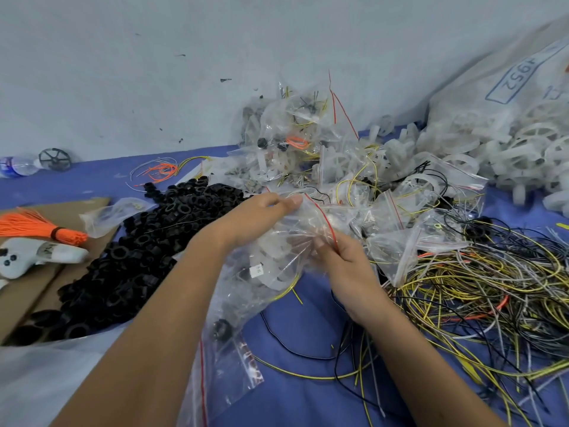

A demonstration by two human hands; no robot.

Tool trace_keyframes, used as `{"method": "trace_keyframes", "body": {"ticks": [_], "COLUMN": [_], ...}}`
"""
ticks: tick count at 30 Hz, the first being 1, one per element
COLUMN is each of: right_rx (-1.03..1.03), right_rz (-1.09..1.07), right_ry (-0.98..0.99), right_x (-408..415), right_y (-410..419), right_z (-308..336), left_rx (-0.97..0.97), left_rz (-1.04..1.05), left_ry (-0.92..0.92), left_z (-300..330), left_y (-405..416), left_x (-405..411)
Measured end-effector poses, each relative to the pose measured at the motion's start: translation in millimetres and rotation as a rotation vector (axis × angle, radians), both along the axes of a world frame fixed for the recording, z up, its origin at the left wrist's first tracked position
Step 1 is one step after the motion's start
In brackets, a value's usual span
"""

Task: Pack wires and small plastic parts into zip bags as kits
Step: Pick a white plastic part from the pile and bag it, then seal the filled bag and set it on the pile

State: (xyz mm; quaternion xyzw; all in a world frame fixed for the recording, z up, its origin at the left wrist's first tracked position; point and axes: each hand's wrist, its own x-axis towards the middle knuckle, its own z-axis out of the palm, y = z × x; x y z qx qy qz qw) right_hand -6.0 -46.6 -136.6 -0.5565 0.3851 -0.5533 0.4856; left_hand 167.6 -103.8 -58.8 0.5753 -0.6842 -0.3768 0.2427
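A clear zip bag with a red seal strip is held between both hands over the blue table. Inside it lie a white plastic wheel, a black ring and a yellow wire. My left hand pinches the bag's top edge at its far end. My right hand pinches the red strip at its near end. A heap of packed zip bags lies just beyond. Loose wires in yellow, black and grey spread to the right. Black plastic rings are piled to the left.
White plastic wheels spill from a large sack at the back right. An orange wire bundle and a white controller lie on cardboard at the left. Empty zip bags lie under my left forearm. A water bottle rests far left.
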Motion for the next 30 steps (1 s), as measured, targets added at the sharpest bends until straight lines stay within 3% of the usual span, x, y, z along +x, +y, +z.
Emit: {"method": "trace_keyframes", "body": {"ticks": [5, 12, 14, 17, 19, 25, 30], "right_rx": [0.043, -0.065, 0.048, 0.300, 0.385, 0.489, 0.357], "right_rz": [-0.045, -0.388, -0.333, -0.057, 0.072, 0.053, -0.064], "right_ry": [-0.137, 0.094, 0.025, -0.205, -0.217, -0.198, -0.024], "right_x": [-3.9, -14.5, -11.6, -6.3, -3.5, -11.4, -10.3], "right_y": [-2.0, -6.0, -5.8, -4.0, 0.2, 0.4, -0.6], "right_z": [3.8, 5.1, 8.5, 10.9, 10.9, 8.9, 6.9], "left_rx": [0.099, 0.086, 0.108, 0.232, 0.325, 0.494, 0.493], "left_rz": [-0.141, 0.051, 0.161, 0.440, 0.506, 0.219, 0.158], "left_ry": [0.052, 0.404, 0.517, 0.712, 0.781, 0.771, 0.807], "left_z": [1.0, -16.0, -16.7, -16.9, -16.9, -30.9, -53.7], "left_y": [2.2, 13.0, 17.5, 22.1, 26.1, 38.0, 47.8], "left_x": [7.1, 6.5, 5.3, 1.5, -0.3, 7.1, 25.3]}}
